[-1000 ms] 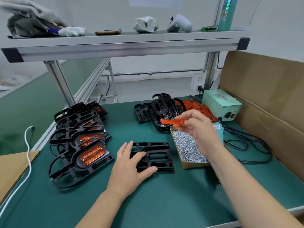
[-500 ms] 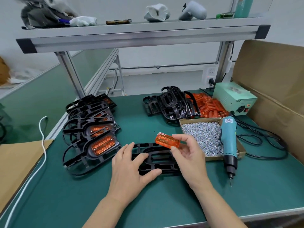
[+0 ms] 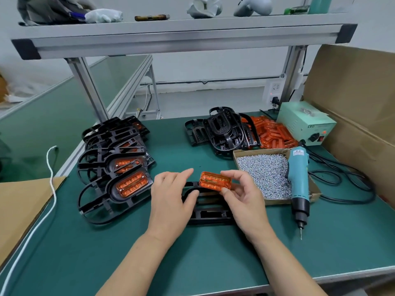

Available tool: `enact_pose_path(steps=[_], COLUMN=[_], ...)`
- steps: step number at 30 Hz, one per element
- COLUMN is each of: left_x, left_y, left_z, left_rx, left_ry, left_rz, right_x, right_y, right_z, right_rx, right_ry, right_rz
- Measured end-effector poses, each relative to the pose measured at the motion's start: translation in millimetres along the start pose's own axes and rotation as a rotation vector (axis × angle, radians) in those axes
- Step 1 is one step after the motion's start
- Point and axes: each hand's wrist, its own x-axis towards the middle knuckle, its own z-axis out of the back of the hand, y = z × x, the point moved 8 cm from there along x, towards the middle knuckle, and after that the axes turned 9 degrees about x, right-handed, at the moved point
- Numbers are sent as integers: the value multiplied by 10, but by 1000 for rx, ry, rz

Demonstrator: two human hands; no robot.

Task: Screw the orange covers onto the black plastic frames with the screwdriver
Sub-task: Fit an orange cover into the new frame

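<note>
A black plastic frame (image 3: 208,212) lies flat on the green mat in front of me. My left hand (image 3: 171,197) rests on its left part with relaxed fingers. My right hand (image 3: 243,195) pinches an orange cover (image 3: 214,181) between thumb and fingers, just above the frame's oval opening. The teal electric screwdriver (image 3: 298,180) lies to the right, its body on the edge of the cardboard screw tray (image 3: 275,201), tip pointing toward me. The tray holds many small silver screws (image 3: 263,169).
Finished frames with orange covers (image 3: 115,167) are stacked at the left. Bare black frames (image 3: 222,129) and loose orange covers (image 3: 271,133) sit at the back. A green power box (image 3: 305,124) with black cables (image 3: 342,184) stands right, beside a cardboard wall (image 3: 352,92). An overhead shelf (image 3: 183,33) spans above.
My right hand has brought the orange cover down from near the parts pile toward the frame's opening. My left hand stays on the frame. The head view has tilted downward.
</note>
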Motion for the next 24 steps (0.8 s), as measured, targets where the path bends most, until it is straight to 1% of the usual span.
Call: enact_pose_path(steps=[2, 3, 5, 7, 9, 11, 14, 16, 18, 19, 21, 24], left_x=[57, 68, 74, 70, 64, 77, 122, 170, 247, 294, 395, 466], left_y=[-82, -90, -63, -68, -127, -163, -162, -147, -114, -83, -13, 10], left_z=[18, 18, -45, -192, -315, -383, -434, -456, -438, -408, -336, -298], left_rx=[-24, -74, -195, -350, -520, -623, -684, -770, -788, -738, -557, -271], left_ry=[19, 28, 75, 181, 254, 264, 233, 220, 227, 236, 262, 374], left_rz=[35, 96, 273, 431, 524, 579, 648, 705, 699, 659, 543, 369], right_x=[6, 10, 11, 5, -14, -31, -56, -75, -84, -88, -96, -86], right_y=[-10, -10, 4, 26, 49, 86, 154, 203, 255, 284, 324, 291], right_z=[5, 9, 8, -1, -5, -11, -50, -84, -99, -98, -78, -42], right_rx=[15, 27, 51, 65, 51, 19, -30, -91, -172, -221, -315, -408], right_ry=[-5, -9, -21, -30, -39, -43, -21, 2, 8, 3, -28, -78], right_rz=[-6, -7, 3, 22, 46, 84, 159, 215, 275, 314, 377, 361])
